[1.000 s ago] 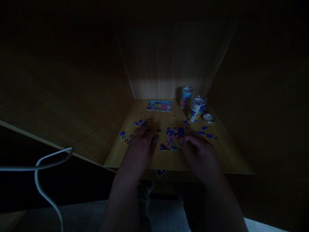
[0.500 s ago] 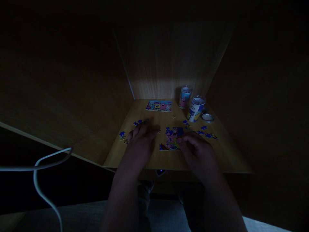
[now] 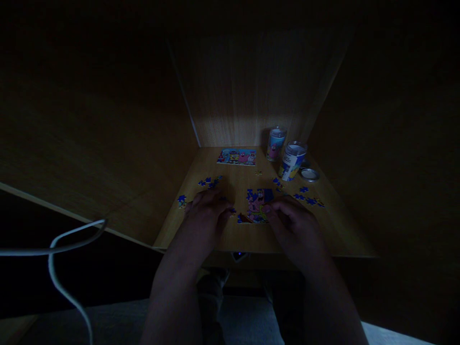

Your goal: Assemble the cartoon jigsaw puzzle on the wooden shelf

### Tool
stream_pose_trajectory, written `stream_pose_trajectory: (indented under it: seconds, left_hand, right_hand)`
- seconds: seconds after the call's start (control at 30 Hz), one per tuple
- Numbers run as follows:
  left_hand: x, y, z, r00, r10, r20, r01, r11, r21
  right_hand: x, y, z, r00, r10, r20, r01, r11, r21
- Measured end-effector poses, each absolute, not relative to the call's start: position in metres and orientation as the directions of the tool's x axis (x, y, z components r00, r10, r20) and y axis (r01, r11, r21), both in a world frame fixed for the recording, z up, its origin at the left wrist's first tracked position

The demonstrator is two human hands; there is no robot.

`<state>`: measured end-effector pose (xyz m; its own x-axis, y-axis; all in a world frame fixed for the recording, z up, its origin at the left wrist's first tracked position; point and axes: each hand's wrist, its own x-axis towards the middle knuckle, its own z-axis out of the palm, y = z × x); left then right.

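A partly built cartoon jigsaw (image 3: 258, 205) lies in the middle of a dim wooden desk (image 3: 251, 239). My right hand (image 3: 293, 221) rests at its right edge, fingers curled, fingertips touching the assembled pieces. My left hand (image 3: 204, 215) lies palm down just left of the jigsaw, fingers bent over a small blue piece (image 3: 233, 210). Loose blue pieces (image 3: 208, 182) are scattered to the left, and more loose pieces (image 3: 305, 199) lie to the right.
A finished small puzzle picture (image 3: 237, 156) lies at the back of the desk. Two printed tins (image 3: 287, 153) and a round lid (image 3: 310, 174) stand back right. Wooden walls enclose the desk. A white cable (image 3: 53, 258) hangs at the left.
My left hand has drawn back toward me and slightly left, with its fingers now bent. My right hand has barely shifted at the jigsaw's edge.
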<state>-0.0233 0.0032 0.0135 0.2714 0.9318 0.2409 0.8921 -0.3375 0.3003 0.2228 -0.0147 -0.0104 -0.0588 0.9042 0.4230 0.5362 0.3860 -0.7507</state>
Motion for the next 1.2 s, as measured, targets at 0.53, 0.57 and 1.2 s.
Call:
stream_pose_trajectory:
  seconds: [0.53,0.57,1.2]
  left_hand:
    - [-0.0235,0.0024,0.0177,0.318,0.929,0.191,0.84,-0.369,0.398]
    - [-0.024,0.0019,0.0178,0.319,0.927,0.196,0.834,-0.373,0.407]
    - [-0.0264,0.0024,0.0196,0.293,0.941,0.17,0.85,-0.337,0.406]
  right_hand:
    - [0.2224,-0.0144,-0.0109,-0.062,0.9,0.432,0.541,0.394,-0.743]
    - [0.2223,-0.0143,-0.0107,-0.059,0.901,0.431,0.541,0.392,-0.744]
    - [0.2228,-0.0143,-0.0125,-0.064,0.91,0.409,0.527,0.379,-0.761]
